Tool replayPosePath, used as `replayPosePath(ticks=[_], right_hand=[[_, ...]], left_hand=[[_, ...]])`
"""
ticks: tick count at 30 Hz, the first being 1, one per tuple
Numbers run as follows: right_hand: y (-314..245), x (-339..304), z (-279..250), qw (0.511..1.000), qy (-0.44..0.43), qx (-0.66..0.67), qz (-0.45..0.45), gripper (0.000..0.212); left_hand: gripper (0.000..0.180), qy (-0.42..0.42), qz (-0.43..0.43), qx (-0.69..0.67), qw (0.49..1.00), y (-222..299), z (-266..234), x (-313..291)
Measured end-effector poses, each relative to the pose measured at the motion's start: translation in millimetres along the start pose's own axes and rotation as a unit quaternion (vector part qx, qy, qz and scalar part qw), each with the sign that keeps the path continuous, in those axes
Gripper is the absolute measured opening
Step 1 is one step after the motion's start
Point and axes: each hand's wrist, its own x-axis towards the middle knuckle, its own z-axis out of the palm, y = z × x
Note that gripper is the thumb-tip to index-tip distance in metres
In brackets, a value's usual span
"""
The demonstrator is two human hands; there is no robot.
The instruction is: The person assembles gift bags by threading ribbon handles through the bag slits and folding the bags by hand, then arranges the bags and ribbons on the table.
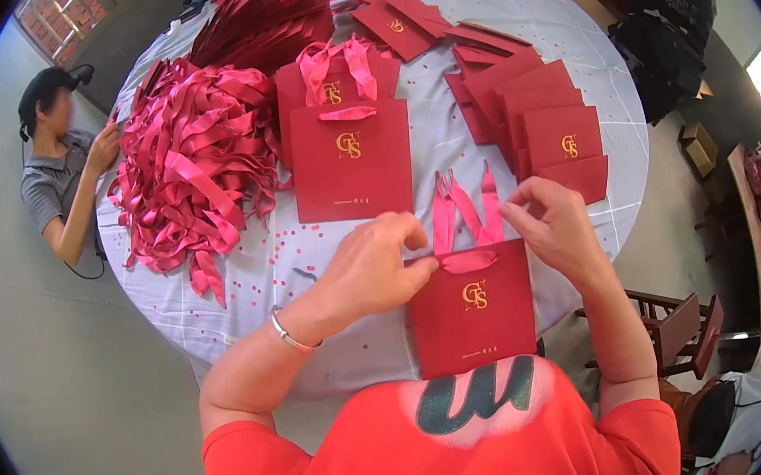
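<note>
A small red paper gift bag [474, 330] with a gold emblem stands upright at the table's near edge, close to my chest. Pink ribbon [463, 215] rises in loose strands from its top, and a short band of it crosses the front. At the bag's upper left corner, the thumb of my left hand [370, 271] touches the edge; its index finger is curled but apart from the thumb. Thumb and index finger of my right hand [557, 226] are pinched at the rightmost ribbon strand. What lies behind the bag is hidden.
A big heap of pink ribbons [196, 155] lies at left. Beside it stand red bags with ribbon handles [353, 171]. Flat red bags [558, 117] fan out at right, with more stacked behind. Small red dots litter the white tablecloth [294, 293]. A person [65, 150] works at far left.
</note>
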Motion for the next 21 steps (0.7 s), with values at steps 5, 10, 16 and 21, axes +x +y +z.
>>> replayPosePath(ticks=[5,10,16,21], right_hand=[[19,-23,-1,0.981,-0.081,0.130,0.122,0.023],[34,-24,6,0.939,-0.082,0.300,0.147,0.019],[24,-19,-4,0.902,-0.218,0.318,0.195,0.015],[1,-5,-8,0.947,-0.076,0.304,0.075,0.007]], left_hand=[[0.032,-0.052,-0.063,0.010,0.997,-15,1,7],[0.028,-0.189,-0.176,-0.156,0.954,-2,-11,14],[0.023,-0.225,-0.192,-0.226,0.928,-1,-13,14],[0.022,-0.057,-0.112,-0.289,0.949,-12,-16,12]])
